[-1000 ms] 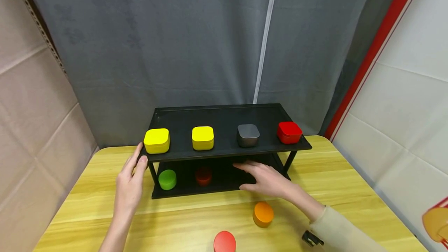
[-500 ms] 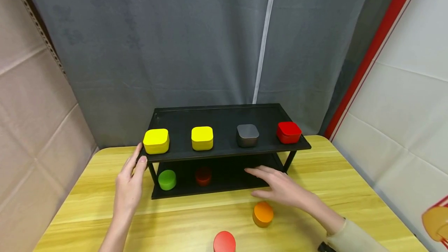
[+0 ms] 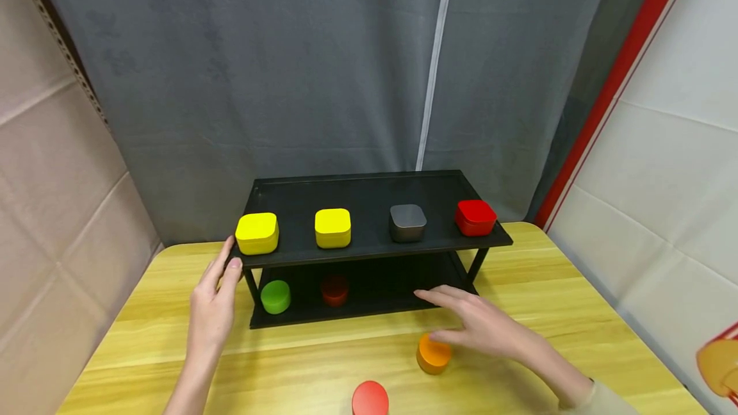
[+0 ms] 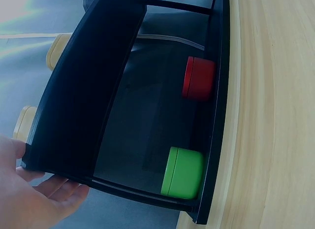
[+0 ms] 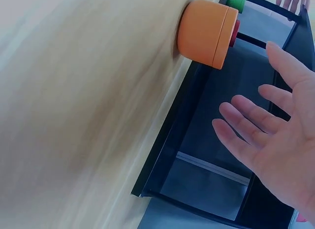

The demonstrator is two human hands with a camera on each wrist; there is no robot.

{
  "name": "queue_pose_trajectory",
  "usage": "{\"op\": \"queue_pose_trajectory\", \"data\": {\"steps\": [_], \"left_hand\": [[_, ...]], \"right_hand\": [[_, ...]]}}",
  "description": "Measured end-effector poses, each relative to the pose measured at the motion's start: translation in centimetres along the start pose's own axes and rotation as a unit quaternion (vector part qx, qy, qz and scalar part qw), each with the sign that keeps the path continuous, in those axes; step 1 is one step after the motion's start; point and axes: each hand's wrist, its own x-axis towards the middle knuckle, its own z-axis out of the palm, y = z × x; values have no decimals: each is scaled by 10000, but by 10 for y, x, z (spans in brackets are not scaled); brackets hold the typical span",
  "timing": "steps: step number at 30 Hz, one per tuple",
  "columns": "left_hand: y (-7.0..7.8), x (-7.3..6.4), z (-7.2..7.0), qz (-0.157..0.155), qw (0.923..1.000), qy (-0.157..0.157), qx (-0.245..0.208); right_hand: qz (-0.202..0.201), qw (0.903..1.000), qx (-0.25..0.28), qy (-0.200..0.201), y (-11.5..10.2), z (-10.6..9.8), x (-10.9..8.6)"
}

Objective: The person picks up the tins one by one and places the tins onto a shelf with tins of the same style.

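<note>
Shelf (image 3: 357, 192) gripped at front left corner by your left hand (image 3: 211, 312), beside leftmost yellow box (image 3: 257, 234); your right hand (image 3: 483, 326), fingers spread, empty, near orange tub (image 3: 432, 357).

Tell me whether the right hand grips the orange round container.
No, the right hand has its fingers extended, apart from the orange round container.

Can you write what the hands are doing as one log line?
left hand: grips black shelf corner | right hand: empty, near orange container | lower tier: green container, dark red container
</note>
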Motion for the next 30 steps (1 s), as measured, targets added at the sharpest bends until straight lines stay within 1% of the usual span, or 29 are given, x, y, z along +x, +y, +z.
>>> {"op": "queue_pose_trajectory", "data": {"steps": [11, 18, 24, 30], "left_hand": [[-1, -1, 0, -42, 10000, -38, -18], [0, -1, 0, -88, 10000, -30, 19], [-2, 0, 0, -98, 9999, -21, 28], [-1, 0, 0, -120, 9999, -23, 34]], "right_hand": [[112, 9994, 162, -301, -2, 2, -12], [-5, 9983, 318, -479, -1, 8, -16], [-58, 9981, 253, -566, -2, 14, -20], [-160, 9957, 415, -811, -2, 16, -19]]}}
